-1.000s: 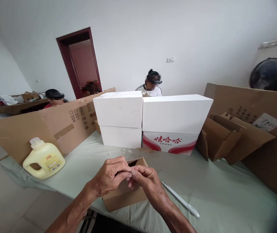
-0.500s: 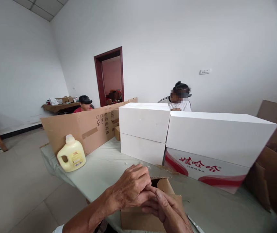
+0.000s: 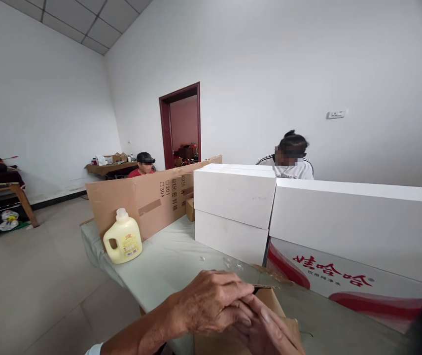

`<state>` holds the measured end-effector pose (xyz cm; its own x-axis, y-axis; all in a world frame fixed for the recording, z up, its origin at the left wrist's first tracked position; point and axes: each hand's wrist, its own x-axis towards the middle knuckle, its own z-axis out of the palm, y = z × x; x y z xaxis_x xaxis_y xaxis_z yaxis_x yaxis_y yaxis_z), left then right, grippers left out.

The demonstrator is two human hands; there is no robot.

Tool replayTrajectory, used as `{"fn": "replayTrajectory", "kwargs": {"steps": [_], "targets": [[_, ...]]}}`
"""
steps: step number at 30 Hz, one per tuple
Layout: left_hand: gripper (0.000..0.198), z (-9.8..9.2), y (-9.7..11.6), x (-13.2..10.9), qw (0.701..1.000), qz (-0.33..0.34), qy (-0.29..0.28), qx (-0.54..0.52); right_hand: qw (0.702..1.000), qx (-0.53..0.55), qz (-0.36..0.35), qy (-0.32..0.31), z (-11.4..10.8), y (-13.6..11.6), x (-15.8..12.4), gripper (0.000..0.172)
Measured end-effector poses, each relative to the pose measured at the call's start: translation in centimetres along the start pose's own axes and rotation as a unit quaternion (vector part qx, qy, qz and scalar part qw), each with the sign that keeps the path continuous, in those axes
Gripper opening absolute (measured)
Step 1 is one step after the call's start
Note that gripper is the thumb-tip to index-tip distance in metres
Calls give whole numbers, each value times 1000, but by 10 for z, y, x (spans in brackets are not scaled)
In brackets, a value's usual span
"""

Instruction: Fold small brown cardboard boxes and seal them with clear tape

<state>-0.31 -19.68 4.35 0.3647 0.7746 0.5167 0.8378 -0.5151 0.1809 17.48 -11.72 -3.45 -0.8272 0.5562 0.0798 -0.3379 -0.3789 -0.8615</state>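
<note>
My left hand (image 3: 211, 303) rests palm-down across the fingers of my right hand (image 3: 270, 328), its own fingers extended and slightly bent. The right hand is stretched out with its thumb straight. The two hands touch each other, and I see no object in either; the space between the palms is hidden. Right below them stands an open cardboard box (image 3: 285, 320), largely covered by the hands, with a flap raised on its far side.
A pale yellow jug (image 3: 131, 241) stands on the covered table (image 3: 162, 261) at the left, before a cardboard panel (image 3: 122, 197). White boxes (image 3: 229, 197) and a red-and-white printed carton (image 3: 329, 276) wall off the far side. Two people (image 3: 294, 153) sit beyond.
My left fingers have straightened from a curled grip on my right fingers and now lie across them. My view has turned left, shifting the scene rightward.
</note>
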Motion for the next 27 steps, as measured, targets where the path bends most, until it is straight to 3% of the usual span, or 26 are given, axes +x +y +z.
{"fn": "replayTrajectory", "kwargs": {"steps": [3,6,11,14,18,20,23,27], "targets": [[30,5,-2,-2,992,60,103,39,1000,19,-22,5,-5,1,5,72],[25,10,-5,-6,982,82,156,67,999,23,-34,9,-16,-1,8,85],[23,13,-2,-10,972,119,180,94,998,-1,-66,13,-23,-4,0,81],[19,11,5,-11,972,123,188,74,996,-10,-80,26,-6,-7,-16,84],[20,-1,3,-12,978,105,175,30,990,-75,-109,47,18,-19,-36,69],[20,-10,-6,-11,980,83,176,41,971,-177,-136,85,19,-28,-42,55],[16,-26,-23,-8,973,55,215,59,904,-339,-210,154,10,-37,-46,37],[15,-47,-40,3,958,27,276,72,825,-431,-302,208,-4,-39,-48,26]]}}
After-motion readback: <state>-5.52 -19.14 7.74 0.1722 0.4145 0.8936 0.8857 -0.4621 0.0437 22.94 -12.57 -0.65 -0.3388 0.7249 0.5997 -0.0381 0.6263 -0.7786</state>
